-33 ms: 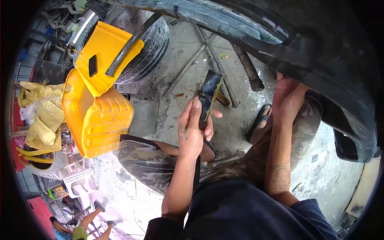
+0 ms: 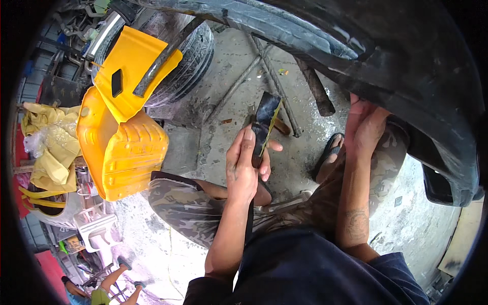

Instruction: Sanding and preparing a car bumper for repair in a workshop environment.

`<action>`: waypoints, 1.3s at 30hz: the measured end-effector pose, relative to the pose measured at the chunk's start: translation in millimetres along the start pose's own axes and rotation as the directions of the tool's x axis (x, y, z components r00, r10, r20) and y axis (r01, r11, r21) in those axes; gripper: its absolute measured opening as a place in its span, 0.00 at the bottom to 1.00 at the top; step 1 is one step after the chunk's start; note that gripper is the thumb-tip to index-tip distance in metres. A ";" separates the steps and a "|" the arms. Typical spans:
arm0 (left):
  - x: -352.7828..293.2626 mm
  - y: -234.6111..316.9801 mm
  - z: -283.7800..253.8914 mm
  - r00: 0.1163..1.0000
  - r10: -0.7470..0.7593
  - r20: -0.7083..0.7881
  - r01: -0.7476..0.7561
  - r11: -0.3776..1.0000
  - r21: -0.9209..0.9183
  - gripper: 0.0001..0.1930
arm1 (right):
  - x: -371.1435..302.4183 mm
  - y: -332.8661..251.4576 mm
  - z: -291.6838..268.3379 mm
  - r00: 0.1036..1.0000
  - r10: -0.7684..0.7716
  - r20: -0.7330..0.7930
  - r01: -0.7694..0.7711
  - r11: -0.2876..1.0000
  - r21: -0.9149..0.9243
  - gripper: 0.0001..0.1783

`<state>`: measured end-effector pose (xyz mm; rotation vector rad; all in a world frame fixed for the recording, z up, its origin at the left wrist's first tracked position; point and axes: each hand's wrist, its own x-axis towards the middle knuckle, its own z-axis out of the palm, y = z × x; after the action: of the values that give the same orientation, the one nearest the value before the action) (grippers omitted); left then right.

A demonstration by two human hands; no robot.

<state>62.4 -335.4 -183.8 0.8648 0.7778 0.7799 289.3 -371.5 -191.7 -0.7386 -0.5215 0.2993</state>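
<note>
My left hand (image 2: 243,162) is closed around a dark, flat, glossy strip (image 2: 268,108) with a ragged yellowish edge; its exact kind is unclear. The strip points up and away, thumb on top, one finger sticking out to the right. On the right, my right hand (image 2: 367,129) reaches up to the lower edge of a large black curved panel (image 2: 427,76), which looks like a car bumper. The panel hides its fingertips, so its grip does not show.
Left of me, a cut-open yellow plastic container (image 2: 134,157) has a dark phone-like object (image 2: 117,83) on its flap. Behind it stands a wrapped drum-like roll (image 2: 190,66). Metal bars (image 2: 277,76) cross beneath the panel. A white plastic stool (image 2: 96,226) and another person's legs (image 2: 114,278) appear lower left.
</note>
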 end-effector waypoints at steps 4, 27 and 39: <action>-5.9 -6.3 -12.1 0.999 -0.030 -0.030 0.027 0.995 -0.093 0.19 | -9.5 -0.5 7.4 0.996 0.086 -0.033 -0.087 0.996 -0.013 0.34; -19.4 -22.1 -33.9 0.986 0.163 0.018 -0.158 0.917 0.367 0.13 | -108.0 -1.8 30.4 0.648 0.744 0.163 -0.654 0.653 -0.382 0.10; -11.4 -22.3 -38.9 1.000 0.015 0.017 -0.018 0.983 0.185 0.15 | -88.6 8.3 28.6 0.515 0.842 0.161 -0.758 0.535 -0.373 0.07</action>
<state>30.4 -340.7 -216.7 1.0438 0.8391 0.7228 199.2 -388.1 -210.2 -1.1851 -0.4945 1.2986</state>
